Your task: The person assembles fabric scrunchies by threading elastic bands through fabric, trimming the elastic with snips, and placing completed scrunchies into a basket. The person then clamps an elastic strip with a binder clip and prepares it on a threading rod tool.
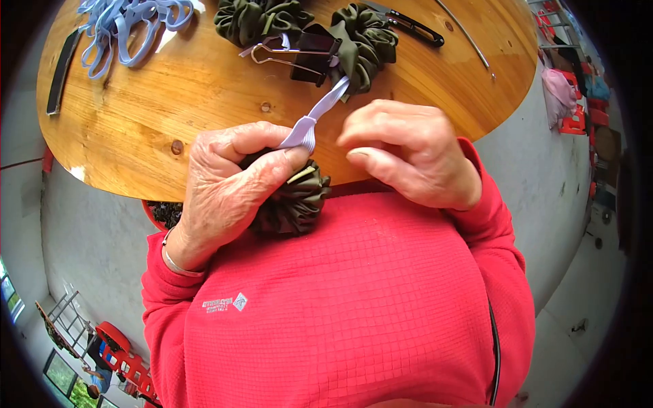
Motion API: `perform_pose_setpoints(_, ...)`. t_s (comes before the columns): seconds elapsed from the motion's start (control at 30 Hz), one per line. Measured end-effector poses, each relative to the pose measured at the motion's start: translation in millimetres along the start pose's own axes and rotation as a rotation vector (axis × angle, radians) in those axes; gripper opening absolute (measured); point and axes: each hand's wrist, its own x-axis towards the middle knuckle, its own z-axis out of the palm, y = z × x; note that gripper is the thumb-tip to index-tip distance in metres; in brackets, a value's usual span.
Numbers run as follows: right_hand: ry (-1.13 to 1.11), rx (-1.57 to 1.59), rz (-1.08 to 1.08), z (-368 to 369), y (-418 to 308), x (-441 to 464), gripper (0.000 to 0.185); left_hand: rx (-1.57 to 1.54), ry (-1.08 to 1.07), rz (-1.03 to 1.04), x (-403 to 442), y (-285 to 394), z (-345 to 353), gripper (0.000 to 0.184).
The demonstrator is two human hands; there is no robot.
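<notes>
My left hand (238, 180) pinches a lavender elastic band (328, 102) between thumb and forefinger, where it folds over itself. A dark green gathered fabric scrunchie (296, 204) hangs just below those fingers, partly hidden by the hand. From the fold, the elastic runs up to a second green scrunchie (364, 47) beside a large black binder clip (316, 54) on the table. To the right of the elastic, my right hand (411, 153) is in the air with curled fingers and a gap before the thumb. Nothing shows in it.
On the wooden table (122, 153) lie a heap of blue elastic loops (129, 30), a black strip (62, 71), another green scrunchie (262, 20), a black-handled knife (415, 28) and a thin metal rod (469, 41). Red stools (132, 367) and a person (98, 381) are farther off, lower left.
</notes>
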Motion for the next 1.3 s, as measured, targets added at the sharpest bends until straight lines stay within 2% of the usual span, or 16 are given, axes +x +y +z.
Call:
perform_pose_setpoints(0.03,0.025,0.059,0.047,6.1,3.9,-1.3,0.011,0.007,-0.026,0.016,0.8,-1.4,1.3,0.012)
perform_pose_setpoints(0.13,0.060,0.560,0.471,2.8,-9.7,8.0,0.016,-0.028,-0.071,0.048,3.6,-5.1,7.3,0.012)
perform_pose_setpoints(0.17,-0.025,0.686,0.560,-0.9,-11.0,11.6,0.019,-0.031,-0.079,0.012,4.5,-3.2,9.1,0.012)
perform_pose_setpoints(0.27,-0.010,0.936,0.508,7.7,-4.0,14.5,0.017,-0.071,-0.081,0.036,4.7,-5.1,12.8,0.012)
perform_pose_setpoints(0.3,-0.055,0.943,0.630,1.6,-9.9,18.5,0.014,-0.048,-0.068,0.050,4.2,-5.1,14.1,0.012)
perform_pose_setpoints(0.4,-0.091,1.063,0.706,4.2,-5.0,21.2,0.013,0.028,-0.039,0.101,2.3,-3.6,15.9,0.012)
perform_pose_setpoints(0.47,-0.006,1.077,0.636,11.9,-0.5,18.5,0.013,0.084,-0.027,0.147,1.8,-2.5,16.8,0.012)
perform_pose_setpoints(0.5,0.033,1.080,0.628,13.9,-1.4,16.9,0.013,-0.056,-0.017,0.067,1.6,-3.7,17.9,0.013)
perform_pose_setpoints(0.63,0.088,1.065,0.592,15.7,-1.9,12.2,0.012,-0.074,-0.004,0.313,6.2,-7.8,13.0,0.015)
perform_pose_setpoints(0.73,0.090,0.980,0.591,18.6,-1.1,7.3,0.013,-0.052,-0.014,0.367,5.0,-12.2,5.3,0.013)
perform_pose_setpoints(0.87,0.092,0.909,0.567,20.7,-4.2,9.2,0.014,0.123,-0.009,0.268,1.7,-2.4,7.0,0.010)
perform_pose_setpoints(1.0,0.072,0.890,0.542,22.6,-5.4,8.1,0.015,0.121,-0.004,0.130,-0.2,1.5,8.0,0.009)
perform_pose_setpoints(1.2,0.061,0.929,0.553,21.5,-3.0,5.4,0.018,-0.429,-0.005,0.132,3.6,-10.0,10.9,0.009)
perform_pose_setpoints(1.3,0.060,0.939,0.532,22.4,-2.1,5.3,0.017,-0.555,-0.169,0.177,5.7,-13.7,6.5,0.009)
